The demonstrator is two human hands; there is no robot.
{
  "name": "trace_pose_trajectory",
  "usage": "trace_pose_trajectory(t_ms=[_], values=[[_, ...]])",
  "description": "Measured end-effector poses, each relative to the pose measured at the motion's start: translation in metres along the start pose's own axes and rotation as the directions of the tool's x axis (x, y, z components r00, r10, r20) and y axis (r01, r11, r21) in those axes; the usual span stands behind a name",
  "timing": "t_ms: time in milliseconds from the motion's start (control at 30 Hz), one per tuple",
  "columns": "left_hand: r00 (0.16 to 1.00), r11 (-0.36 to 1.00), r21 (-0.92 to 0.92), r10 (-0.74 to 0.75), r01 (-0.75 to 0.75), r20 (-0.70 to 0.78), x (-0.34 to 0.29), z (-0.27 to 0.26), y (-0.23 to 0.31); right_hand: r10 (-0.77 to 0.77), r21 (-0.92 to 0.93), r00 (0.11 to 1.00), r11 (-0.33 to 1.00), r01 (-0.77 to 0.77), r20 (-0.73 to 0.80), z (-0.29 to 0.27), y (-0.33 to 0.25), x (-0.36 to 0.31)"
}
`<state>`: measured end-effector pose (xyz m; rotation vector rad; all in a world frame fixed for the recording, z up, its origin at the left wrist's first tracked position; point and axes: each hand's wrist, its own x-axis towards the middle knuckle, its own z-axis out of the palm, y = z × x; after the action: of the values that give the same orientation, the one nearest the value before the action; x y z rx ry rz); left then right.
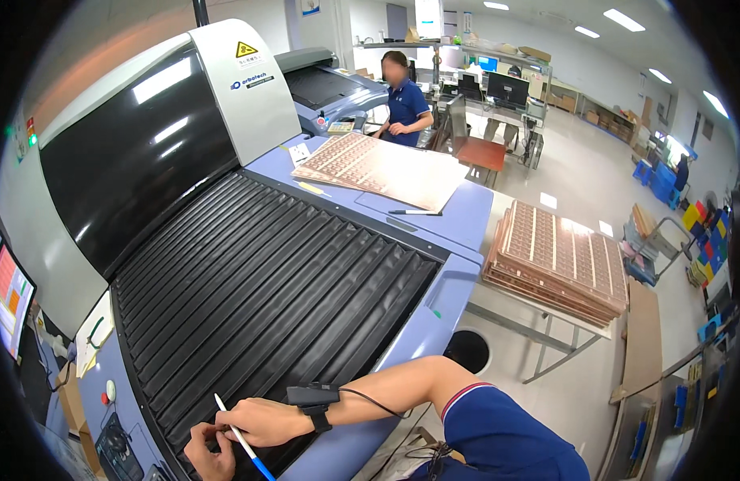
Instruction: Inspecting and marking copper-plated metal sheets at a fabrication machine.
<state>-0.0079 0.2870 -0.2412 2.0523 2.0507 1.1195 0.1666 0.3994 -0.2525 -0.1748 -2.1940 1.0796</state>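
My right hand (pixel 261 422) is closed around a white pen with a blue end (pixel 246 446), which slants across the fingers. Its wrist wears a black strap with a small dark device (pixel 312 394) and a cable. Beside it, at the lower left, my left hand (pixel 208 454) is curled, its fingertips meeting those of the right. Whatever lies between the fingertips is hidden or too small to name. Both hands are over the near corner of the black pleated bellows cover (pixel 281 280) on a large machine bed.
The machine's white hood (pixel 249 96) rises behind the bed. Copper-coloured panels (pixel 386 170) and a dark pen (pixel 415 212) lie on its blue ledge. More panels are stacked on a side table (pixel 558 260). Buttons (pixel 107 393) and a monitor (pixel 10 293) are at left. A person (pixel 406 108) stands beyond.
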Motion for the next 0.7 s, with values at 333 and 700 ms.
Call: trace_pose_trajectory(t_ms=[333, 700], values=[[0.999, 0.997, 0.076, -0.014, 0.017, -0.037, 0.004, -0.006, 0.011, -0.006, 0.022, 1.000, 1.000, 0.006, 0.004, -0.002, 0.000, 0.008], [0.995, 0.999, 0.022, 0.031, -0.029, -0.093, -0.001, -0.001, -0.012, -0.043, 0.016, 0.991, 0.999, 0.045, -0.127, 0.012, 0.006, 0.010]])
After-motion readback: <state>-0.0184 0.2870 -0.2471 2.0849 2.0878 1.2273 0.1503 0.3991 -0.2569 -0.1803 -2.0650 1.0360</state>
